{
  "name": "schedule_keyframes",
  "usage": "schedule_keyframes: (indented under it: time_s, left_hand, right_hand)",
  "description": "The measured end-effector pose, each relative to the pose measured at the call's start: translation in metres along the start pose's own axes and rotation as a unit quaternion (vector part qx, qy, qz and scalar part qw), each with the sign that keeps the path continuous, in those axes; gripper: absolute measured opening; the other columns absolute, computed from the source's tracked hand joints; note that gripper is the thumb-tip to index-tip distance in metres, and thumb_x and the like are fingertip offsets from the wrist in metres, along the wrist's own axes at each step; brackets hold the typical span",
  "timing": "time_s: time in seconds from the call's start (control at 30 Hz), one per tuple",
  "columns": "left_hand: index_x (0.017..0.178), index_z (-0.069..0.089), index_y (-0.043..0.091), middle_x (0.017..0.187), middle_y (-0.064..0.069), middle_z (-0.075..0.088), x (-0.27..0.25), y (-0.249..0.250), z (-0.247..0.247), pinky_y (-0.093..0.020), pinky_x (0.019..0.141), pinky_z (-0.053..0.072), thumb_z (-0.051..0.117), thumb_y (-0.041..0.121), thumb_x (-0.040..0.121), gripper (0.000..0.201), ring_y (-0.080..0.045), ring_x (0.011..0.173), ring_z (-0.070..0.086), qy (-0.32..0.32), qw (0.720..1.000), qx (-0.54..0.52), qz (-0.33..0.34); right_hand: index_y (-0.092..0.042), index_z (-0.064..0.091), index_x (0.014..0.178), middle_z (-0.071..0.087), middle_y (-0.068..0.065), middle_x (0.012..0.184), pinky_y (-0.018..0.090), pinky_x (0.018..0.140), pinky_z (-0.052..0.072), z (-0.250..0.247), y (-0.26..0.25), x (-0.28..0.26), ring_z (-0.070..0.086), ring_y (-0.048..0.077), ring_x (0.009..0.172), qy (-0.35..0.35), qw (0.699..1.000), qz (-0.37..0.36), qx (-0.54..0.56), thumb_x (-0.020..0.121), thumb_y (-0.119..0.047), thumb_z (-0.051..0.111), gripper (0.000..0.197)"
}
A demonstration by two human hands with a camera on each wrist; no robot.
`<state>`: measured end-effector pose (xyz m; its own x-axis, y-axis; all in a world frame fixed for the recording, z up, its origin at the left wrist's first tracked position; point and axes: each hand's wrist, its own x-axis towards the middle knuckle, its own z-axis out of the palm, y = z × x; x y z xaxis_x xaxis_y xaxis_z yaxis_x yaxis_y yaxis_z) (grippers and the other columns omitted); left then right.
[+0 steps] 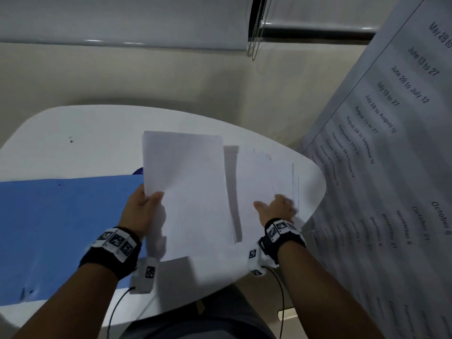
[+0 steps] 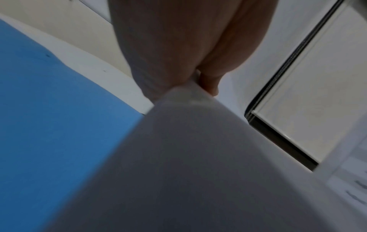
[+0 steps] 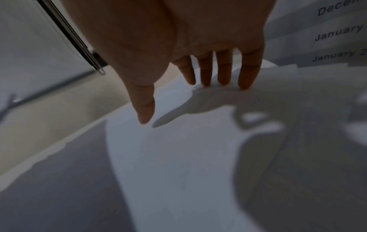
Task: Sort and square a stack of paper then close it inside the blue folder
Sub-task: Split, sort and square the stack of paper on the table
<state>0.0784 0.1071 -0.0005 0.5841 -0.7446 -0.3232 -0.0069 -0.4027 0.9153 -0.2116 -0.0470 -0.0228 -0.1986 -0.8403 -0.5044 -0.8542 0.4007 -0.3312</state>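
Observation:
My left hand (image 1: 146,204) pinches the left edge of a white paper stack (image 1: 188,192), thumb on top, and holds it lifted above the white table (image 1: 73,133). In the left wrist view the same hand (image 2: 190,84) grips that paper stack (image 2: 188,157) from below. My right hand (image 1: 276,206) lies flat with straight fingers on loose white sheets (image 1: 264,172) spread on the table's right end. The right wrist view shows its fingertips (image 3: 206,81) touching those loose sheets (image 3: 178,157). The open blue folder (image 1: 66,228) lies flat on the table at the left, also seen as the blue folder (image 2: 49,117).
A large printed sheet with date ranges (image 1: 391,143) hangs at the right, close to the table's rounded end. A window blind with a bead chain (image 1: 255,28) is beyond the table. Cables run from both wrist bands over the near table edge.

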Motion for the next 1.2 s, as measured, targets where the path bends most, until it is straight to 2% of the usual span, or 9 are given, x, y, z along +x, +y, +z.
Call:
schedule_keyframes:
  time_s: [0.13,0.3,0.47,0.53,0.6,0.73,0.93,1.07,1.2]
  left_hand:
    - [0.109,0.064,0.018,0.088,-0.007,0.065,-0.001,-0.008,-0.025,-0.043,0.068,0.051,0.062,0.037,0.085,0.031,-0.025,0.076,0.058,0.039,0.999,-0.005,-0.011]
    - [0.107,0.060,0.007,0.080,-0.012,0.057,-0.010,0.000,-0.039,-0.039,0.064,0.048,0.055,0.014,0.100,0.011,-0.025,0.070,0.053,0.078,0.996,-0.029,-0.016]
    - [0.103,0.060,0.011,0.080,-0.012,0.057,-0.011,0.003,-0.041,-0.043,0.067,0.048,0.054,0.015,0.100,0.008,-0.026,0.073,0.053,0.097,0.994,-0.052,-0.025]
    - [0.099,0.061,0.014,0.080,-0.012,0.057,-0.012,0.004,-0.039,-0.043,0.067,0.048,0.055,0.016,0.100,0.007,-0.026,0.071,0.054,0.097,0.993,-0.060,-0.023]
    - [0.104,0.062,0.011,0.084,-0.012,0.059,-0.012,0.003,-0.040,-0.042,0.067,0.048,0.056,0.018,0.099,0.010,-0.026,0.073,0.054,0.098,0.993,-0.067,-0.023]
    - [0.105,0.061,0.009,0.080,-0.013,0.056,-0.010,0.001,-0.038,-0.042,0.063,0.047,0.057,0.021,0.097,0.015,-0.027,0.073,0.053,0.096,0.992,-0.076,-0.031]
    - [0.106,0.058,0.005,0.078,-0.012,0.054,-0.012,0.010,-0.052,-0.037,0.063,0.046,0.054,0.016,0.101,0.012,-0.024,0.068,0.051,0.113,0.990,-0.084,-0.019]
    - [0.111,0.057,0.002,0.081,-0.012,0.055,-0.012,0.007,-0.065,-0.039,0.065,0.046,0.055,0.015,0.100,0.018,-0.024,0.070,0.052,0.122,0.988,-0.097,-0.021]
    - [0.102,0.061,0.015,0.082,-0.005,0.058,-0.016,0.007,-0.071,-0.038,0.067,0.046,0.054,0.014,0.101,0.007,-0.024,0.072,0.053,0.120,0.985,-0.119,-0.022]
  right_hand:
    - [-0.006,0.003,0.153,-0.003,0.016,0.161,0.059,0.111,0.023,0.008,-0.012,0.009,0.002,0.038,0.147,-0.063,0.993,0.055,-0.085,0.071,-0.059,0.076,0.122]
    - [-0.002,0.002,0.152,0.018,0.021,0.158,0.049,0.108,0.040,0.015,-0.015,0.021,0.033,0.037,0.140,-0.088,0.996,0.015,-0.020,0.074,-0.042,0.081,0.118]
    - [-0.008,0.037,0.142,0.057,0.016,0.132,0.037,0.090,0.051,0.022,-0.013,0.018,0.059,0.034,0.115,-0.038,0.995,-0.044,0.078,0.085,-0.015,0.070,0.066]
    - [-0.008,0.042,0.139,0.057,0.014,0.132,0.033,0.088,0.049,0.018,-0.016,0.015,0.059,0.032,0.115,-0.041,0.993,-0.046,0.097,0.086,-0.018,0.071,0.061]
    - [-0.006,0.038,0.141,0.051,0.015,0.138,0.037,0.093,0.048,0.018,-0.023,0.012,0.053,0.033,0.123,-0.041,0.995,-0.038,0.085,0.078,-0.029,0.079,0.079]
    - [-0.008,0.021,0.146,0.030,0.015,0.148,0.046,0.097,0.045,0.032,-0.040,-0.007,0.033,0.037,0.133,-0.069,0.989,-0.070,-0.113,0.067,-0.042,0.085,0.107]
    - [-0.007,0.013,0.147,0.040,0.019,0.142,0.049,0.098,0.049,0.049,-0.043,-0.004,0.048,0.038,0.126,-0.093,0.994,-0.025,-0.054,0.057,-0.033,0.093,0.123]
    - [-0.009,0.027,0.141,0.053,0.015,0.130,0.049,0.095,0.050,0.053,-0.044,-0.005,0.052,0.036,0.120,-0.082,0.995,-0.002,-0.061,0.054,-0.044,0.091,0.114]
    - [-0.008,0.034,0.141,0.037,0.014,0.145,0.044,0.103,0.039,0.055,-0.045,-0.013,0.036,0.034,0.133,-0.034,0.993,-0.015,-0.116,0.069,-0.037,0.084,0.092]
